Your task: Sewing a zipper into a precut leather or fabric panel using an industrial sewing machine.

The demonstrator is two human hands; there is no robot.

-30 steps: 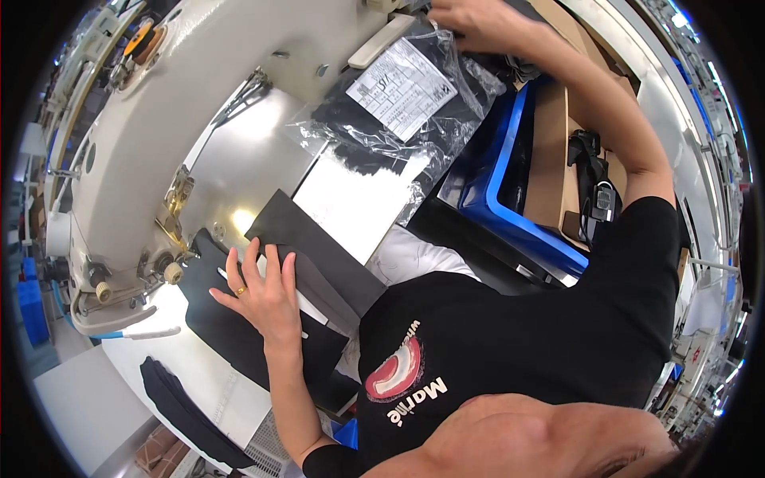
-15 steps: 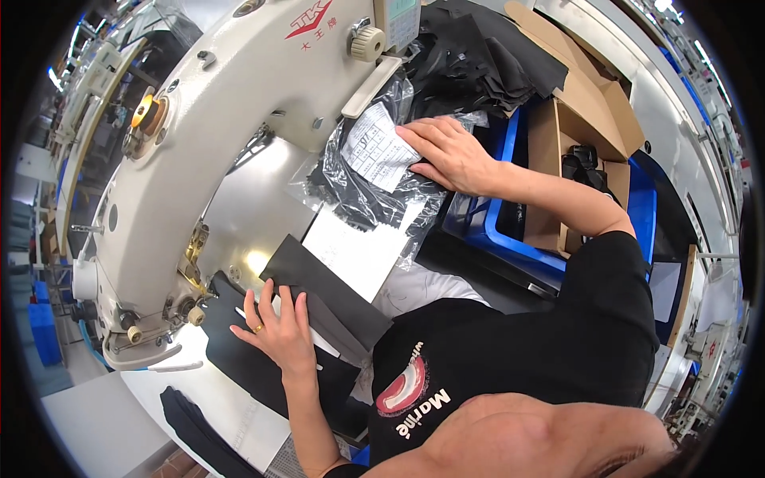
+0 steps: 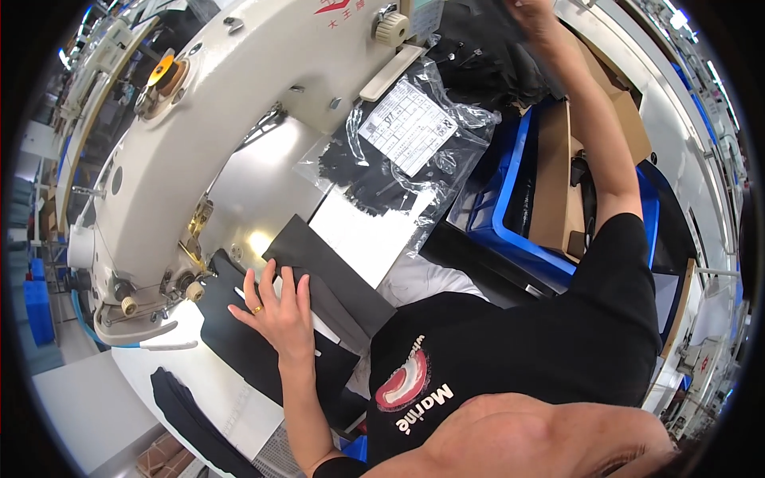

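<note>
My left hand (image 3: 280, 315) lies with spread fingers on pieces of black fabric (image 3: 239, 350) beside the sewing machine's needle area. A dark grey fabric strip (image 3: 319, 267) crosses the fabric at its fingertips, and a white strip (image 3: 327, 331) shows partly from under the hand. My right hand (image 3: 535, 22) is reached out to the far right, over a heap of black fabric pieces (image 3: 478, 60); the upper edge cuts off its fingers, so its grip is hidden. Between the hands a clear plastic bag (image 3: 434, 191) holds black pieces and a white printed label (image 3: 406, 127).
The cream sewing machine (image 3: 263, 56) arches over the left and far side, with an orange-topped thread spool (image 3: 166, 76). At the right a blue crate (image 3: 500, 215) holds an open cardboard box (image 3: 550, 191). Another black fabric piece (image 3: 187, 414) lies at the near left.
My right hand has left the plastic bag and moved far and right over the fabric heap. The bag now lies flatter with its label uncovered. My left hand stays on the fabric.
</note>
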